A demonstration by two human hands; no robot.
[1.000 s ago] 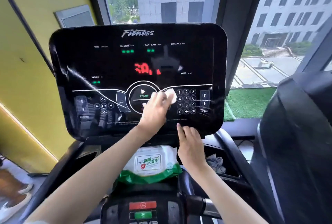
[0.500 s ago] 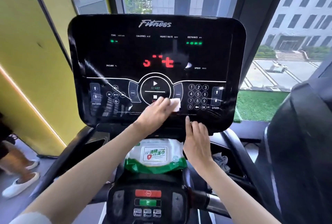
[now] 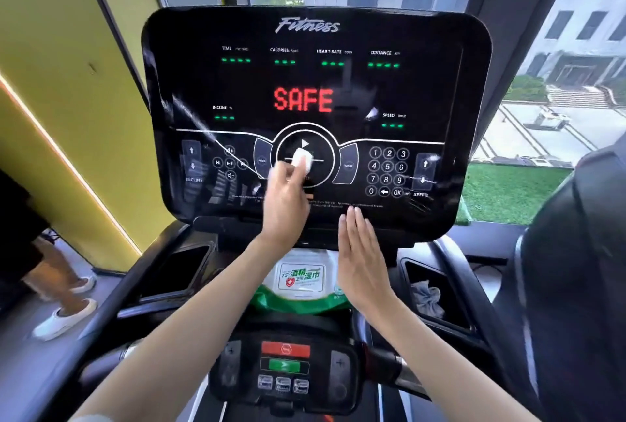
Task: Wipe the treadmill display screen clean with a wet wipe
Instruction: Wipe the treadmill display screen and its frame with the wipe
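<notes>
The black treadmill display screen (image 3: 338,83) fills the upper middle and shows red "SAFE" with green dashes. My left hand (image 3: 286,200) holds a small folded white wet wipe (image 3: 302,159) against the round START button area at the screen's lower centre. My right hand (image 3: 360,260) is flat with straight fingers, its fingertips at the screen's bottom edge below the number keypad (image 3: 388,172). Wet streaks show on the lower left and right of the screen.
A green-and-white pack of wet wipes (image 3: 301,281) lies on the console shelf under the screen. A crumpled grey cloth (image 3: 427,298) sits in the right cup holder. Red and green buttons (image 3: 285,358) are on the handlebar console. A person's legs (image 3: 57,286) stand at left.
My left hand has moved the wipe up and left from near the keypad to the START button. The display now reads "SAFE". My right hand has stayed at the bottom edge.
</notes>
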